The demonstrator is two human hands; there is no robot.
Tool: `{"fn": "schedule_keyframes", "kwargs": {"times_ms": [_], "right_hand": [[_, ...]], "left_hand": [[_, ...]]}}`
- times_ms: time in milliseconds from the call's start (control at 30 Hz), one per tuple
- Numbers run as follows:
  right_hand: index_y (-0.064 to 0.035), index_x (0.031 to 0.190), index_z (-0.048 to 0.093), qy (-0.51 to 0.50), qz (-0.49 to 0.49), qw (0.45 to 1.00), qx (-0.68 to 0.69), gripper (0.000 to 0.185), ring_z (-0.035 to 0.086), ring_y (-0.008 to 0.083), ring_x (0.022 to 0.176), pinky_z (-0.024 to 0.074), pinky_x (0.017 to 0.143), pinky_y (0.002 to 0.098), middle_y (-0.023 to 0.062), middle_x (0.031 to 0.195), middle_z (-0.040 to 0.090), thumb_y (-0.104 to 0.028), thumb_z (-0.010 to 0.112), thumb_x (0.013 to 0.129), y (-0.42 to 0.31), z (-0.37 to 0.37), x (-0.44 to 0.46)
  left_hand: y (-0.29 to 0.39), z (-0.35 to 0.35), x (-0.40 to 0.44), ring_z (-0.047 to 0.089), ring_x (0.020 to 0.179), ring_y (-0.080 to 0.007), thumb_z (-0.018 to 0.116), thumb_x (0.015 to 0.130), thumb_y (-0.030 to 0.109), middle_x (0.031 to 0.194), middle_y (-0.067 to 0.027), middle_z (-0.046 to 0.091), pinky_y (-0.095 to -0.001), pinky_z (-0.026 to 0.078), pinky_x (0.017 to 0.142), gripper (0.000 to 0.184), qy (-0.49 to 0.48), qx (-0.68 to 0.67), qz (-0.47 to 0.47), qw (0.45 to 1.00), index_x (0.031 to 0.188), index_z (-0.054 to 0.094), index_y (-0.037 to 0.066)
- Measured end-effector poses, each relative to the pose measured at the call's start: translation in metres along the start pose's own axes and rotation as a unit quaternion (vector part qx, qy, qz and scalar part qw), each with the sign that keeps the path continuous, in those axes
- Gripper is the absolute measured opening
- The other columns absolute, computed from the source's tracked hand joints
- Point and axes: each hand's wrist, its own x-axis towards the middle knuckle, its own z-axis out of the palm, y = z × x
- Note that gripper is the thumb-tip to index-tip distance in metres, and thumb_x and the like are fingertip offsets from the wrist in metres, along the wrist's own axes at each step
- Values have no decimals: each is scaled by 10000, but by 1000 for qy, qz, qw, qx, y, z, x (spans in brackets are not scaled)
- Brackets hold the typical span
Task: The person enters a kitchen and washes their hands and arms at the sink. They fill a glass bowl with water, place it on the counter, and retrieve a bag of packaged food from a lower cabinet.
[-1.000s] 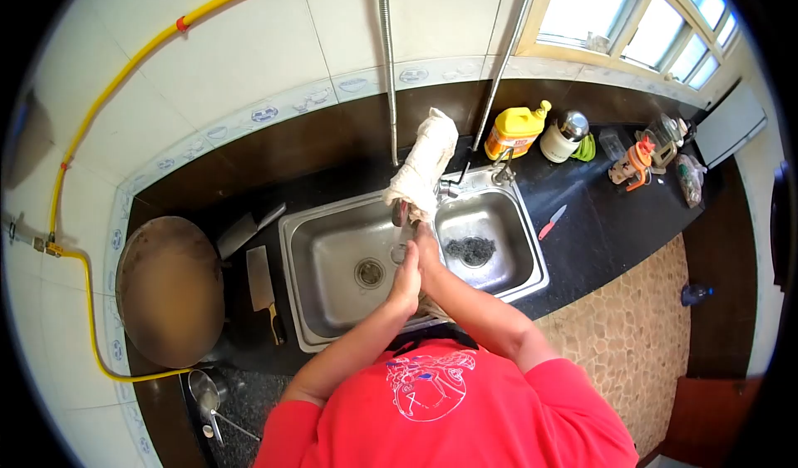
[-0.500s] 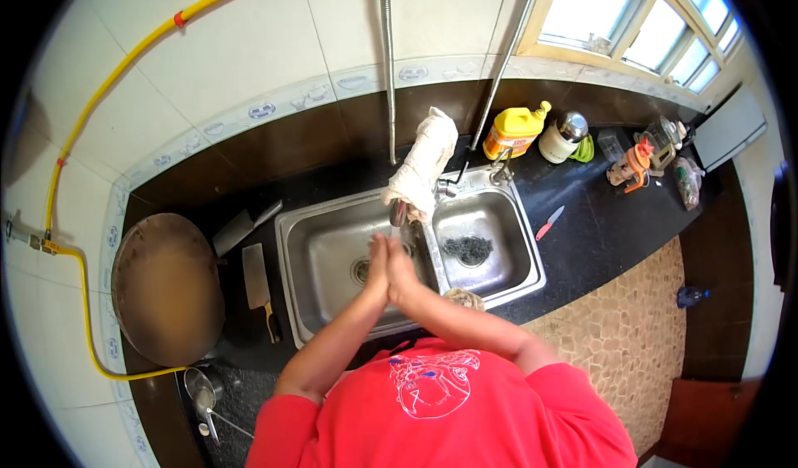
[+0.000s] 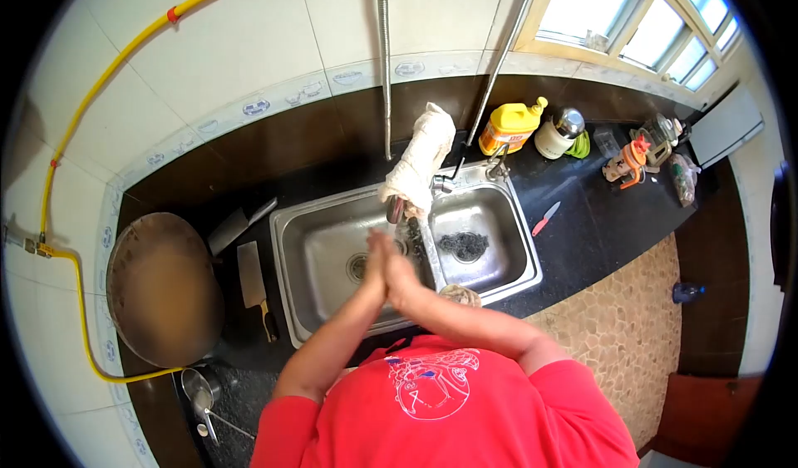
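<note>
Over the large left basin of the steel sink (image 3: 287,285), my left hand (image 3: 374,262) and my right hand (image 3: 401,272) are pressed palm to palm. Their fingers are stretched out flat, somewhat blurred, and I make out nothing between them. Just beyond the fingertips is the dark spout (image 3: 396,210) of a faucet wrapped in a whitish cloth (image 3: 422,156). A drain (image 3: 357,266) shows beside my left hand. In the smaller right basin lies a dark mesh scrubber (image 3: 464,245). Something rounded and beige (image 3: 460,295) sits at the sink's front edge, partly behind my right forearm.
Left of the sink lie two cleavers, one (image 3: 251,275) nearer me, and a large wok (image 3: 162,293). On the right counter are a red-handled knife (image 3: 546,219), a yellow jug (image 3: 511,125), a thermos-like container (image 3: 559,135) and an orange-lidded cup (image 3: 628,162). A yellow hose (image 3: 108,76) runs along the wall.
My hands stay pressed together at nearly the same spot, with the left fingertips slightly farther forward. The view has shifted a little; the surrounding objects have not moved.
</note>
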Motion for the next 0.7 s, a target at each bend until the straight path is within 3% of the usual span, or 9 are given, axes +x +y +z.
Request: {"fn": "schedule_keyframes", "kwargs": {"times_ms": [133, 233, 267, 300, 333, 433, 500, 600, 700], "right_hand": [[9, 1072, 561, 26, 18, 998, 54, 540, 553, 250, 868, 446, 783, 375, 164, 977, 585, -477, 392, 908, -46, -12, 4], [-1, 1102, 564, -7, 5, 997, 75, 506, 551, 255, 885, 442, 809, 389, 123, 1003, 593, -425, 355, 920, -43, 2, -43], [2, 1189, 531, 56, -40, 997, -41, 513, 527, 251, 1023, 403, 901, 359, 135, 1132, 568, -401, 360, 922, -20, 6, -41], [0, 1292, 451, 2, 1, 1000, 27, 533, 428, 240, 1202, 304, 1008, 309, 167, 1291, 474, -378, 358, 929, -35, 9, -55], [3, 1285, 456, 4, 9, 1000, 24, 530, 439, 244, 1182, 314, 996, 315, 166, 1275, 484, -378, 359, 928, -31, 4, -39], [11, 1262, 469, -11, 67, 996, 60, 522, 472, 254, 1123, 346, 958, 335, 163, 1230, 514, -376, 364, 928, -51, -20, -14], [16, 1247, 478, 19, 45, 998, 27, 517, 494, 260, 1083, 367, 933, 348, 161, 1200, 533, -375, 367, 928, -44, -6, -48], [41, 1230, 482, -26, -14, 999, 27, 538, 496, 256, 1076, 364, 930, 350, 176, 1201, 525, -384, 359, 923, -8, -18, 11], [42, 1231, 487, -25, -1, 998, 61, 535, 479, 265, 1101, 347, 950, 334, 181, 1213, 516, -375, 351, 925, -52, -16, -21]], "left_hand": [[23, 31, -48, 327, 1284, -246, 354, 884, 611, 1407, -176, 321, -345, 235, 1058, 781, -4, -15, 79, 997, 1374, 303, 5], [65, 18, -54, 455, 1075, -232, 421, 830, 662, 1215, -180, 493, -351, 334, 951, 825, 118, 153, -38, 980, 1273, 422, -33], [47, 13, -35, 440, 1107, -230, 436, 849, 606, 1242, -172, 477, -349, 319, 969, 768, 98, 61, -6, 993, 1275, 422, -32], [29, 8, -17, 425, 1139, -228, 451, 868, 550, 1269, -165, 460, -348, 304, 987, 712, 72, -38, 21, 996, 1278, 422, -31], [26, 10, -12, 410, 1171, -226, 466, 887, 494, 1296, -157, 443, -347, 289, 1005, 656, 42, -133, 42, 989, 1280, 423, -29], [13, 41, -53, 445, 1147, -239, 465, 887, 490, 1264, -157, 475, -348, 312, 1000, 621, 102, 22, 159, 982, 1246, 469, -17], [29, 13, -38, 454, 1113, -251, 408, 868, 589, 1231, -156, 493, -344, 309, 989, 713, 41, -3, 48, 998, 1250, 468, -10], [-11, 7, 9, 328, 1280, -221, 335, 865, 643, 1366, -140, 397, -288, 260, 1030, 787, -2, -233, 56, 971, 1340, 386, 18], [28, 42, -53, 473, 1110, -240, 387, 869, 597, 1200, -150, 522, -322, 340, 948, 696, 113, 12, 170, 979, 1225, 512, 12]]}}
